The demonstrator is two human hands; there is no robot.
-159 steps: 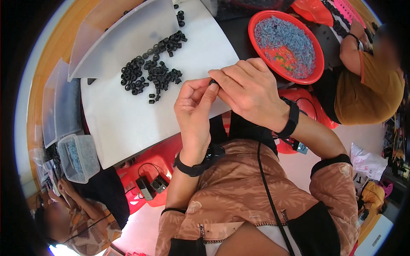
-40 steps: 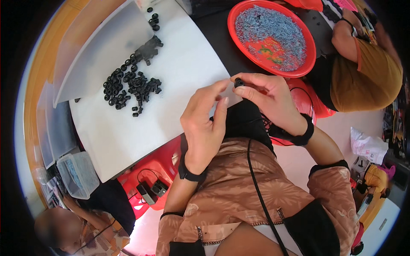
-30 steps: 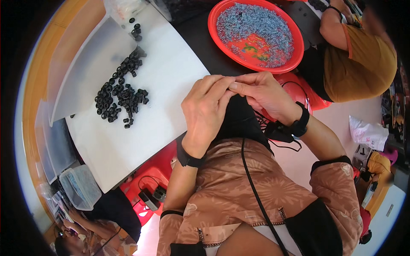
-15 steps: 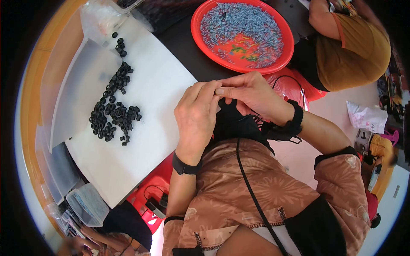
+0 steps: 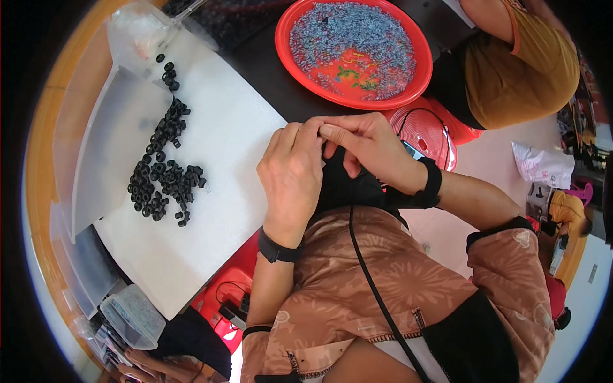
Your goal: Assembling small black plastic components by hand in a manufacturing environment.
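I see the left hand [image 5: 290,175] and the right hand [image 5: 377,150] brought together just past the near edge of the bench [image 5: 223,147], fingertips meeting. The right thumb and forefinger close against the left fingertips. The knuckles block my line to that spot, so I cannot tell whether either hand pinches a part there. The black parts [image 5: 169,182] that I can make out lie in a loose heap on the bench, left of the hands and well apart from them, with a thinner trail toward the far end.

Close along the heap's left side I have the frosted tub [image 5: 112,143], its wall bounding that side; a clear bag [image 5: 143,32] lies crumpled beyond it. Ahead and to the right, the red basin [image 5: 285,57] sits on a dark surface, spread with small bluish pieces [image 5: 383,32]. A small box [image 5: 134,316] is at the lower left, near a co-worker's arm. Past the basin, a co-worker in a mustard shirt [image 5: 523,76] sits on the right. A black cord [image 5: 373,281] hangs down the wearer's front, below the hands.
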